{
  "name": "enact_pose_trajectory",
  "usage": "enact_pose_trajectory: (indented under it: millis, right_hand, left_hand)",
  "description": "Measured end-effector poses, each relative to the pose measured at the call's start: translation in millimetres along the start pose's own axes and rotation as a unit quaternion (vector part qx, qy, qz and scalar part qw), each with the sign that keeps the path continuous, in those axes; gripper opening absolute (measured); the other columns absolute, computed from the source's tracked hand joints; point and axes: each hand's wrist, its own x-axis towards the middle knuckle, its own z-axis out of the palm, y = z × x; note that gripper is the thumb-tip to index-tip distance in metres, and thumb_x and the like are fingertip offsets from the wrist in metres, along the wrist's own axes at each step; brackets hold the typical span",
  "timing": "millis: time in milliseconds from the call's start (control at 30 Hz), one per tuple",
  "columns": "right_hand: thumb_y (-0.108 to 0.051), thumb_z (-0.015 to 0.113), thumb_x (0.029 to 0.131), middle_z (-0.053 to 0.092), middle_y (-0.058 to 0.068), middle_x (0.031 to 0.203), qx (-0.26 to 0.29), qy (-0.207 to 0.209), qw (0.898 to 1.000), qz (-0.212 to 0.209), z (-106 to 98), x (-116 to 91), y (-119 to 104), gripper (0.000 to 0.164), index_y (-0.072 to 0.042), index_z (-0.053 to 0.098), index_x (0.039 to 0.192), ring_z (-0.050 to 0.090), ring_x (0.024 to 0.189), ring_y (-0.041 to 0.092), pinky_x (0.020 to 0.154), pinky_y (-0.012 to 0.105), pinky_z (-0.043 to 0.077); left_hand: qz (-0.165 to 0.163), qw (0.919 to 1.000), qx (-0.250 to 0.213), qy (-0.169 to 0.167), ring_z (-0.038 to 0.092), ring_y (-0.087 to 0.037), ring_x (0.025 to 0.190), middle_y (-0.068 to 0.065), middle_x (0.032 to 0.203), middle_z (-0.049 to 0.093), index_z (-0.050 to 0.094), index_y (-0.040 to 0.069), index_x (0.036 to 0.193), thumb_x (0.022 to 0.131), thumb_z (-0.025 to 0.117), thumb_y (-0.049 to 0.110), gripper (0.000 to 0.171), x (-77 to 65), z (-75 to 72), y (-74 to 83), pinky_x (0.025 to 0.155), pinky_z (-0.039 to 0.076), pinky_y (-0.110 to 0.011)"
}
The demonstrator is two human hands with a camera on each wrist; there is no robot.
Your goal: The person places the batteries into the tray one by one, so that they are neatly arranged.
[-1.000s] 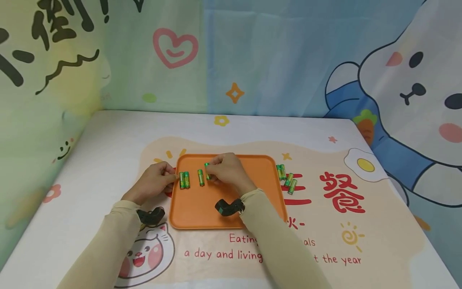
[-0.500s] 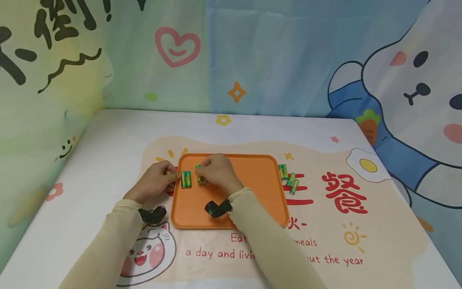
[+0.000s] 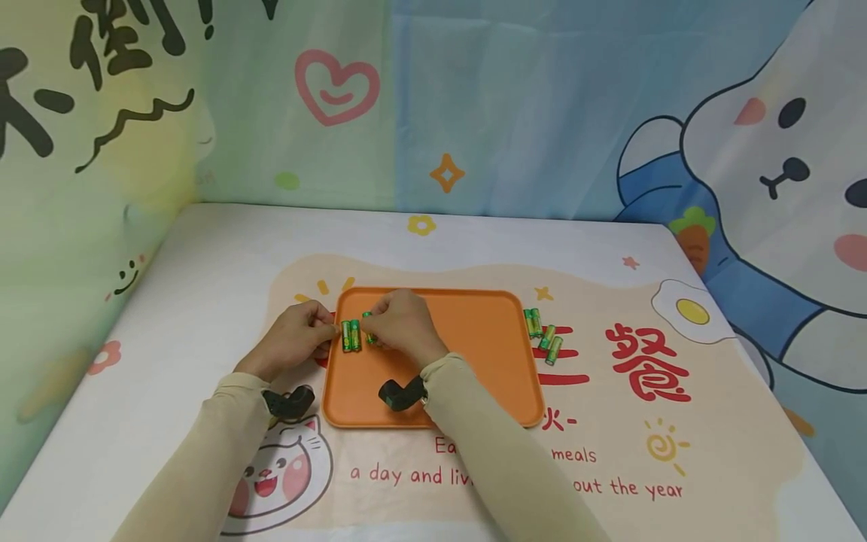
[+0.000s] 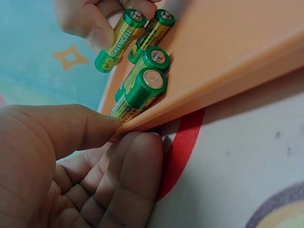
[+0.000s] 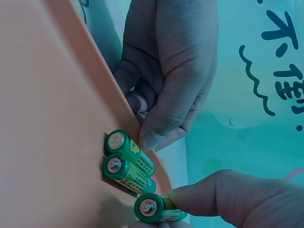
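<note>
My left hand [image 3: 298,339] pinches the left rim of an orange tray [image 3: 467,361], thumb on top and fingers outside the rim. Two green AA batteries [image 3: 351,336] lie side by side just inside that rim. In the left wrist view, the nearer one [image 4: 147,88] shows its flat end and its neighbour [image 4: 159,57] its nub end. Between thumb and fingers, my right hand [image 3: 403,327] pinches another battery [image 4: 121,40], right beside the pair. A further battery [image 4: 154,35] lies on the tray just past the held one, mostly covered by the right hand in the head view.
Several more green batteries [image 3: 542,335] lie on the printed tablecloth [image 3: 731,421], just off the tray's right edge. A cartoon cloth backdrop [image 3: 542,113] rises behind the table. Black camera mounts [image 3: 403,393] sit on both wrists.
My right hand has moved left across the tray with its battery, closer to the pair by the left rim. My left hand keeps its grip on the rim.
</note>
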Motion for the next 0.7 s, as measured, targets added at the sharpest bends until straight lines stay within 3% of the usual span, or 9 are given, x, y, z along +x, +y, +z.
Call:
enact_pose_trajectory:
  millis: [233,500,700]
  right_hand:
    - [-0.014,0.074,0.093,0.066,0.004,0.06,-0.022,0.001,1.0,-0.014,-0.1,-1.4,-0.2,0.019,-0.006,0.075,0.076,0.064,0.058,0.021,0.053,0.027,0.049]
    - [-0.013,0.066,0.093,0.068,0.011,0.065,0.032,-0.003,0.999,-0.013,-1.4,-1.2,7.3,0.031,-0.01,0.06,0.063,0.065,0.06,0.023,0.055,0.028,0.048]
    - [-0.014,0.066,0.093,0.069,0.012,0.067,0.049,0.0,0.999,-0.008,-2.9,0.1,10.3,0.025,-0.005,0.066,0.069,0.066,0.06,0.022,0.059,0.03,0.051]
  left_hand:
    - [0.004,1.0,-0.001,0.001,0.064,-0.014,0.069,-0.01,0.088,0.063,0.057,-0.005,0.11,0.101,0.062,0.009,0.018,-0.7,-0.5,-0.1,0.064,0.059,-0.027]
    - [-0.003,1.0,0.003,0.002,0.064,-0.014,0.071,-0.009,0.088,0.062,0.057,-0.005,0.111,0.102,0.063,0.01,0.018,-0.3,-0.3,0.3,0.065,0.06,-0.027]
    - [-0.007,1.0,-0.003,0.0,0.064,-0.015,0.071,-0.01,0.089,0.061,0.056,-0.005,0.112,0.102,0.063,0.01,0.019,0.2,-0.1,0.4,0.066,0.061,-0.028]
